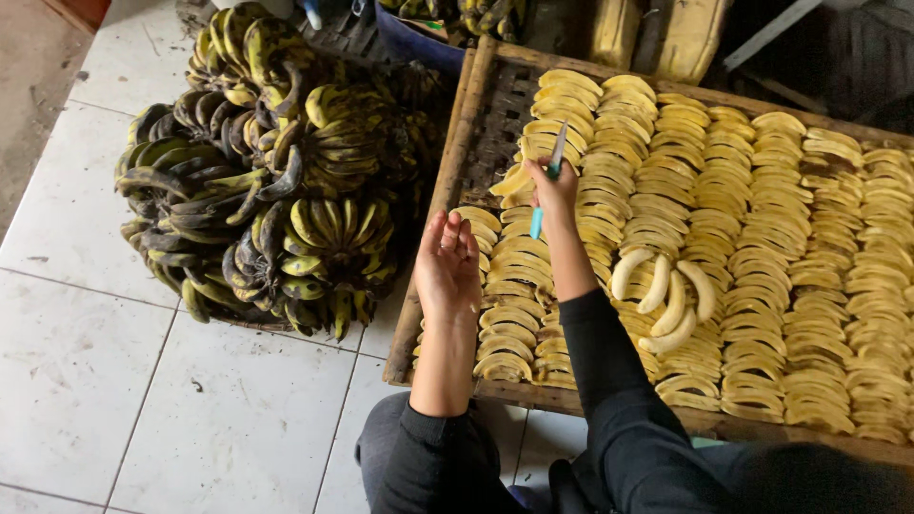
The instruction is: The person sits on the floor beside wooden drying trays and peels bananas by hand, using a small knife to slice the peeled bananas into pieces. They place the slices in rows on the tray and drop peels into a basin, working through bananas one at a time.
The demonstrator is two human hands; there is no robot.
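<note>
In the head view, the person is sitting or crouching on a white tiled floor [86,381], both dark sleeves reaching forward over a wooden drying tray [476,105] that is lying in front of them. The right hand [555,190] is stretching out over the tray's left part, its fingers [545,202] closing around a small knife [547,181] with a turquoise handle; the blade is pointing up and away, the handle end is sticking out below the hand. The knife is hovering over the leftmost rows of banana slices [752,219], which are lying in tight overlapping rows across almost the whole tray.

The left hand [447,262] is hanging above the tray's left edge, palm turned up and towards the camera, fingers loosely apart and slightly curled, holding nothing.

Four whole peeled bananas [666,295] are resting on top of the slices near the tray's middle, just to the right of the right forearm.

Left of the tray, a big heap of unpeeled banana bunches [276,171], green and yellow with much black on the skins, is sitting on the floor. More yellow containers are showing dimly behind the tray's far edge.
</note>
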